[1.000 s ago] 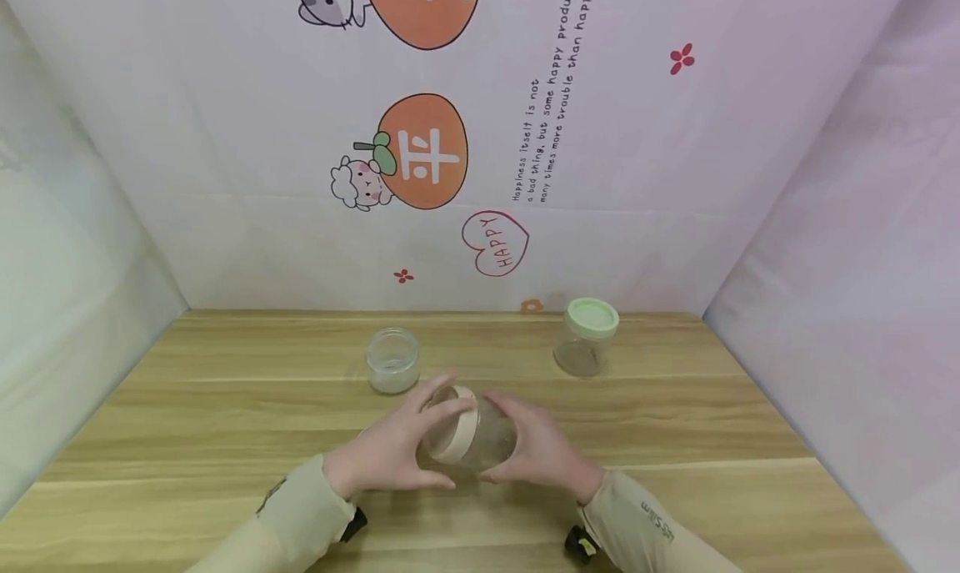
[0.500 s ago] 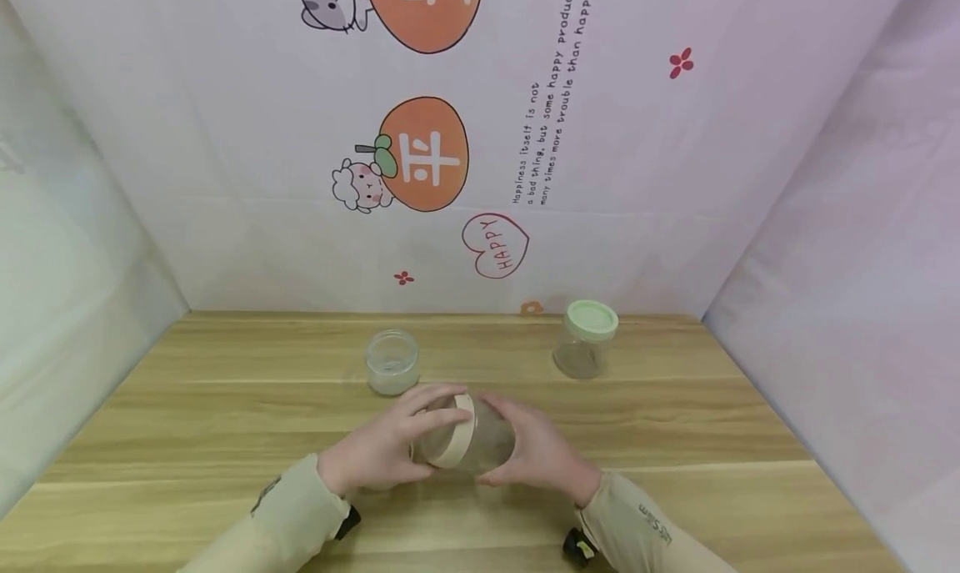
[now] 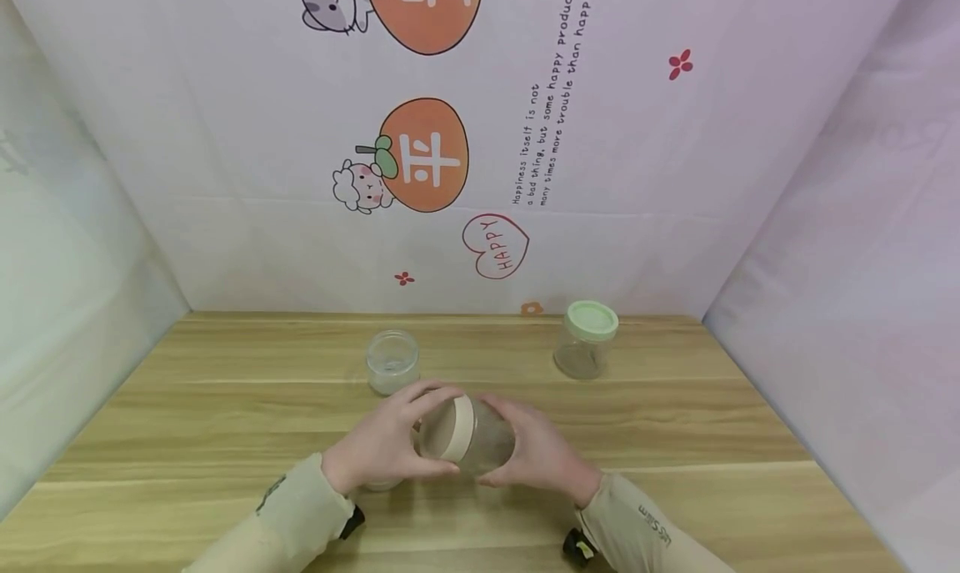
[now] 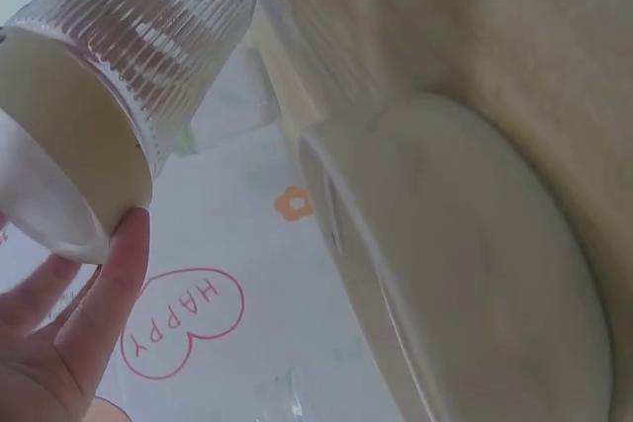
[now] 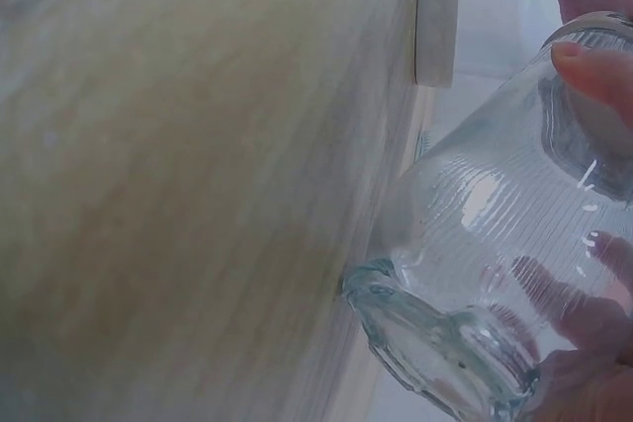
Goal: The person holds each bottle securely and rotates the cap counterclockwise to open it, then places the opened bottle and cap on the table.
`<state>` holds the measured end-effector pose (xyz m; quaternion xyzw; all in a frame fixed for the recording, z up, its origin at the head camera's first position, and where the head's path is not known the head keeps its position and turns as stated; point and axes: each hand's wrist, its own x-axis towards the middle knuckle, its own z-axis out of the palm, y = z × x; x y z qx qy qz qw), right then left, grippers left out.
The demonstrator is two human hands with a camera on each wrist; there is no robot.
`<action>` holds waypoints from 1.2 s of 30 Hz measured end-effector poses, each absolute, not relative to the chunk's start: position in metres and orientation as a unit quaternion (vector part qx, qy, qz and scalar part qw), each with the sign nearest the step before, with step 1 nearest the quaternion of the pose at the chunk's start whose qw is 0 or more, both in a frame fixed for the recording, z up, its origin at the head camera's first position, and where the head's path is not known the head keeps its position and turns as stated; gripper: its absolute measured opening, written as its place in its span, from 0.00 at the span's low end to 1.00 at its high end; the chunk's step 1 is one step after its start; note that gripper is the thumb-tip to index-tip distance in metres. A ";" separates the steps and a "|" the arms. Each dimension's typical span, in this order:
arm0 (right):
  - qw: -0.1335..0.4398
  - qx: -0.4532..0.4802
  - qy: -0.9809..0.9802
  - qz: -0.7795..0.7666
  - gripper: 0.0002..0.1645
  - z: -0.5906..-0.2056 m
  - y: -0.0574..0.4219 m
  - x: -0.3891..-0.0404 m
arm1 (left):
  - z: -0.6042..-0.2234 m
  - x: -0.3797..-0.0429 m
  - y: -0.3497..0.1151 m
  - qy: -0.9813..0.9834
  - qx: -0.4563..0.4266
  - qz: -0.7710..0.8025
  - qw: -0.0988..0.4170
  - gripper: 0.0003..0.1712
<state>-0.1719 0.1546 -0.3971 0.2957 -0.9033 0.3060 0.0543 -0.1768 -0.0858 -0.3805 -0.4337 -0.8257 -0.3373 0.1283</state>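
Note:
A clear ribbed glass jar (image 3: pixel 491 439) lies tilted on its side between the two hands, its base towards the right. My right hand (image 3: pixel 546 452) grips the jar's body near the base. Around the jar's left end is a beige lid (image 3: pixel 460 431), with my left hand (image 3: pixel 386 444) curved around it, thumb below and fingers above. One left fingertip touches the lid's edge in the left wrist view. Another pale round lid (image 4: pixel 485 264) stands on the table close to the left wrist, mostly hidden by the left hand in the head view.
An open clear glass jar (image 3: pixel 392 363) stands behind the left hand. Farther right, a glass jar with a green lid (image 3: pixel 591 323) stands near the back. The wooden table (image 3: pixel 660 506) ends at a printed white cloth wall (image 3: pixel 600 256).
My left hand has shifted its fingers and thumb around the beige lid. The right hand keeps nearly the same hold on the jar. The other jars have stayed put.

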 end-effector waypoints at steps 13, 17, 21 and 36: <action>0.055 0.296 -0.903 0.307 0.57 -0.397 0.155 -0.174 | -0.377 -0.169 -0.083 -0.874 -0.366 -0.302 0.104 0.55; 0.051 0.297 -0.903 0.308 0.57 -0.396 0.155 -0.174 | -0.380 -0.171 -0.086 -0.841 -0.452 -0.257 0.150 0.56; 0.050 0.293 -0.905 0.304 0.57 -0.396 0.156 -0.173 | -0.383 -0.174 -0.087 -0.794 -0.529 -0.222 0.200 0.52; 0.046 0.290 -0.904 0.309 0.58 -0.398 0.155 -0.171 | -0.385 -0.178 -0.089 -0.778 -0.543 -0.251 0.192 0.48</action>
